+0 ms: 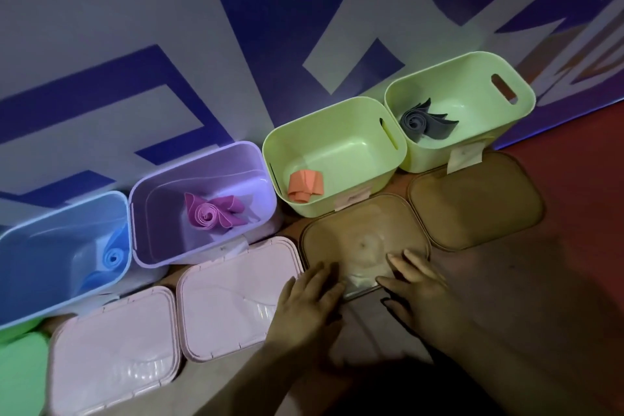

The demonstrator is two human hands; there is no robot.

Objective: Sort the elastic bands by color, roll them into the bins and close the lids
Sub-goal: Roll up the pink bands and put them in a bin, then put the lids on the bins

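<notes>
Both hands were down on the tan lid (366, 230), which lay flat on the floor in front of the green bin (337, 121). The left hand (310, 295) and right hand (417, 284) pressed its near edge with fingers stretched straight. The orange band (305, 186) sat rolled in that bin's near corner. The purple band (212, 214), blue band (113, 257) and grey band (422, 121) each lay in a neighbouring bin.

At the left of the frame I see a blue bin (50, 267) with a blue band (113, 257). Next, a purple bin (216, 165) with a pink band (211, 214). The left green bin (331, 125) has an orange band (305, 186). The right green bin (472, 78) has a grey band (422, 121). Below sit the left pink lid (111, 358), right pink lid (236, 297), left brown lid (358, 233) and right brown lid (472, 203). The wall (101, 27) is white with big dark blue shapes. The floor (591, 162) at the right is red.
</notes>
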